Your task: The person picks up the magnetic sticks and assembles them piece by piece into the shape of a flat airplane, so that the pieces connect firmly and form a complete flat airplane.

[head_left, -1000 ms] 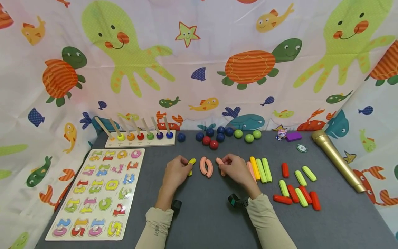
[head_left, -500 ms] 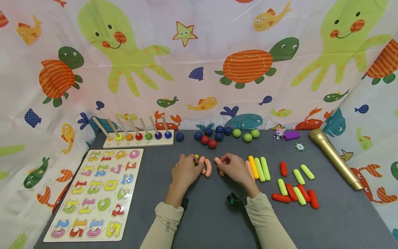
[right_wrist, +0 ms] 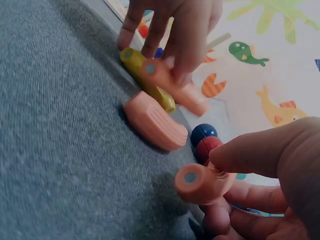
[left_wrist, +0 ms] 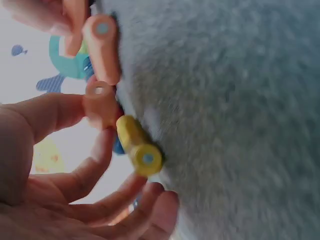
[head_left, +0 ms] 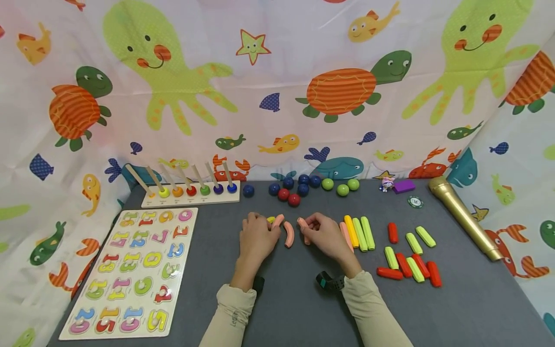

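Observation:
My left hand (head_left: 260, 234) pinches a pink curved piece (head_left: 278, 220) between thumb and fingers and tilts it up off the grey table (head_left: 295, 308). A yellow curved piece (head_left: 270, 220) lies just beside it, clearly on the table in the left wrist view (left_wrist: 139, 146). A second pink curved piece (head_left: 288, 234) lies flat between my hands. My right hand (head_left: 323, 232) pinches a third pink piece (head_left: 302, 223) by its end, and the right wrist view shows that end (right_wrist: 199, 183) close up. The left hand (right_wrist: 172, 25) and its pink piece (right_wrist: 172, 86) appear beyond it.
A number puzzle board (head_left: 134, 270) lies at the left, with a peg board with coloured rings (head_left: 191, 193) behind it. Blue, red and green balls (head_left: 303, 189) sit at the back. Yellow, green and red sticks (head_left: 403, 250) lie to the right, near a gold microphone (head_left: 464, 217).
My left hand moved right with the yellow piece, left it by the pink pieces and took hold of one pink curved piece, tilting it up. The right hand barely moved.

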A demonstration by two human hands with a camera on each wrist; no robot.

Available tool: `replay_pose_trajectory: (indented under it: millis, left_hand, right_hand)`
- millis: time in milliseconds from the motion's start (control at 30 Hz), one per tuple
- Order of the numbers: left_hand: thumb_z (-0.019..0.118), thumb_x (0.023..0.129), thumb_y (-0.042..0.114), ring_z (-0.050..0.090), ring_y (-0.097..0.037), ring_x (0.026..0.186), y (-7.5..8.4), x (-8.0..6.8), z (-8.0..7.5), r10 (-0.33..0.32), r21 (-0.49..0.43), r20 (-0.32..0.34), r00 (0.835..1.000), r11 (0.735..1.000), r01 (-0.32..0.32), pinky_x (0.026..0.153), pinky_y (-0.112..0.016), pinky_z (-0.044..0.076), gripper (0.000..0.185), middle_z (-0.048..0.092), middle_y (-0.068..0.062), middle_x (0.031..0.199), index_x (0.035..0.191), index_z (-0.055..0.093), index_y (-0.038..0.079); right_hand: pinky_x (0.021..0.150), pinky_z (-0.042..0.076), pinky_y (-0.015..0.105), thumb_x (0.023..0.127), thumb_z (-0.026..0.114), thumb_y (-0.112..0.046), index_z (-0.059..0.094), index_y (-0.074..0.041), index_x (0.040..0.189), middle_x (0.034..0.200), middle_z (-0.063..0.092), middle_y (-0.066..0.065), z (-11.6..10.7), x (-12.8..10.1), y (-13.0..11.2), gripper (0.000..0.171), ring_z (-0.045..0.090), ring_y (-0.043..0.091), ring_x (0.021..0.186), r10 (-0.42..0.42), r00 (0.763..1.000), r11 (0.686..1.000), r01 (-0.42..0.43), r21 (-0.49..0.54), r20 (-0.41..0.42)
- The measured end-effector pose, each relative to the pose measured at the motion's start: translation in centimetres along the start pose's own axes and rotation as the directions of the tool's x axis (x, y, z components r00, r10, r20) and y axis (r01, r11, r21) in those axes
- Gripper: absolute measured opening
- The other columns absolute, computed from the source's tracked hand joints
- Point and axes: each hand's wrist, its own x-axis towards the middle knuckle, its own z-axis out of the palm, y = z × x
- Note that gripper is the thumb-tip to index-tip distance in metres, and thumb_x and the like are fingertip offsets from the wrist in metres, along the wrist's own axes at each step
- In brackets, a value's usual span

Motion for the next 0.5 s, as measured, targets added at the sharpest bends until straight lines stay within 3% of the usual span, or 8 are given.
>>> replay_pose_trajectory:
  millis: [100,233,367,500]
  left_hand:
    - [0.075,0.098,0.021,0.059,-0.036,0.097,-0.8,-0.6,-0.9,0.066,-0.12,-0.03,0.997,0.99,-0.069,0.082,-0.052,0.05,0.022,0.064,-0.018,0.105,0.087,0.069,0.003]
    - [0.075,0.103,0.02,0.058,-0.021,0.076,-1.4,-1.7,-1.8,0.136,-0.249,-0.003,0.991,0.959,-0.133,0.068,-0.038,0.049,0.02,0.062,-0.006,0.085,0.099,0.064,0.004]
    - [0.074,0.104,0.018,0.056,-0.015,0.071,-2.0,-2.6,-2.4,0.167,-0.338,0.036,0.985,0.93,-0.146,0.063,-0.032,0.047,0.018,0.06,-0.002,0.083,0.102,0.061,0.006]
    - [0.074,0.103,0.016,0.056,-0.016,0.071,-2.7,-3.3,-2.9,0.176,-0.36,0.049,0.983,0.921,-0.147,0.062,-0.031,0.047,0.016,0.06,-0.002,0.083,0.102,0.061,0.007]
  right_hand:
    - [0.066,0.043,0.03,0.099,0.076,-0.02,0.067,-0.007,0.109,0.084,0.063,0.004,0.2,-0.4,-0.3,0.018,0.056,0.021,0.074,-0.022,1.0,0.999,0.022,0.038,0.0]
    - [0.063,0.045,0.029,0.101,0.076,-0.018,0.066,-0.008,0.111,0.081,0.064,0.006,0.3,-1.0,-1.2,0.018,0.058,0.022,0.071,-0.11,0.993,0.99,0.106,0.096,0.042]
    - [0.059,0.046,0.029,0.102,0.076,-0.017,0.066,-0.007,0.113,0.08,0.063,0.004,0.4,-1.4,-2.3,0.017,0.058,0.022,0.067,-0.208,0.974,0.974,0.198,0.106,0.089]
    - [0.063,0.047,0.029,0.102,0.076,-0.016,0.068,-0.009,0.114,0.084,0.067,0.001,0.6,-1.6,-3.1,0.016,0.059,0.02,0.072,-0.25,0.963,0.965,0.241,0.099,0.098]
